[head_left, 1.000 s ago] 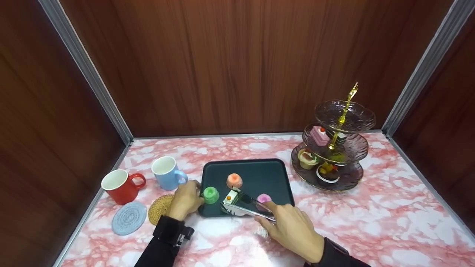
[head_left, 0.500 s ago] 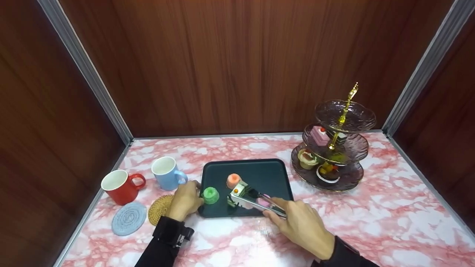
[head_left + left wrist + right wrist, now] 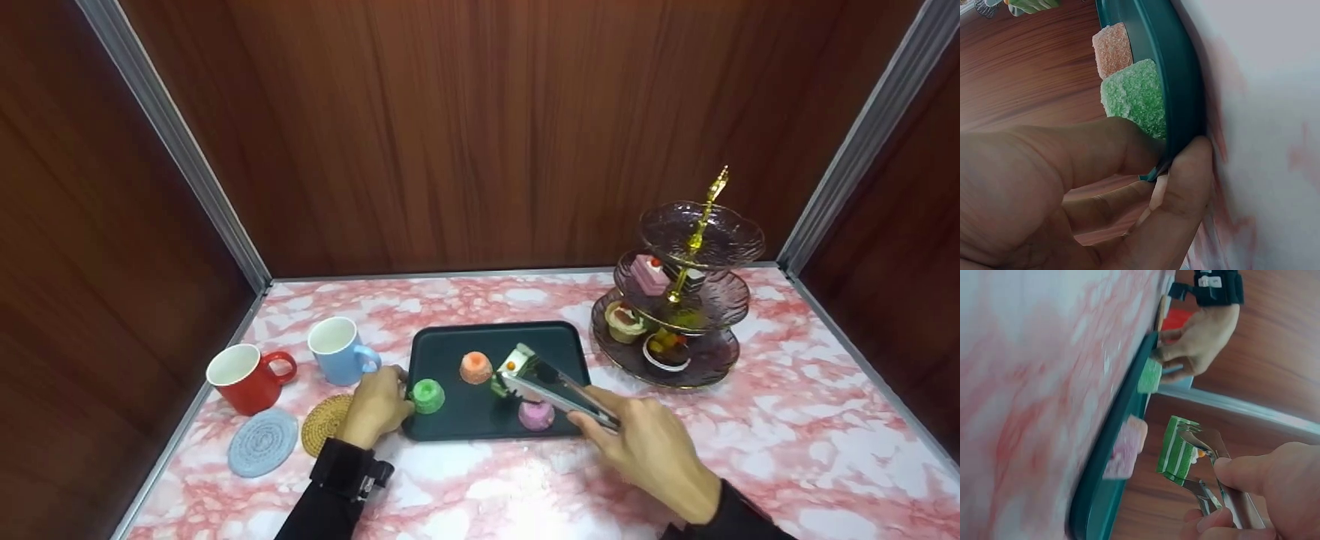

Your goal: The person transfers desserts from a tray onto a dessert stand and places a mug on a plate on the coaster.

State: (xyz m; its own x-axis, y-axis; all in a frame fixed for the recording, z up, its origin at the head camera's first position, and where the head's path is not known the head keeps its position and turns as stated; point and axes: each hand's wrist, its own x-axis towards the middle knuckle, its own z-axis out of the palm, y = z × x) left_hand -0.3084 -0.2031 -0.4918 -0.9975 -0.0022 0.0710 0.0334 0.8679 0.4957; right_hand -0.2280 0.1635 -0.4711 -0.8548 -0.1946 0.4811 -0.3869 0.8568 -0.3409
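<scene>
My left hand pinches the left rim of a dark green tray; in the left wrist view, thumb and fingers close on that rim. With my right hand I hold metal serving tongs. Between the tongs' tips is a green layered cake slice with white cream and an orange topping, raised above the tray. On the tray sit a green sugared sweet beside my left fingers, an orange one behind, and a pink-purple one near the front edge.
A three-tier glass stand with several pastries on its lower two tiers stands at the right. To the left are a red mug, a light blue mug, a grey-blue coaster and a tan woven coaster.
The cake slice has risen off the tray in the tongs and moved right, uncovering the pink-purple sweet. My right hand has shifted right with it. The left hand stays at the rim.
</scene>
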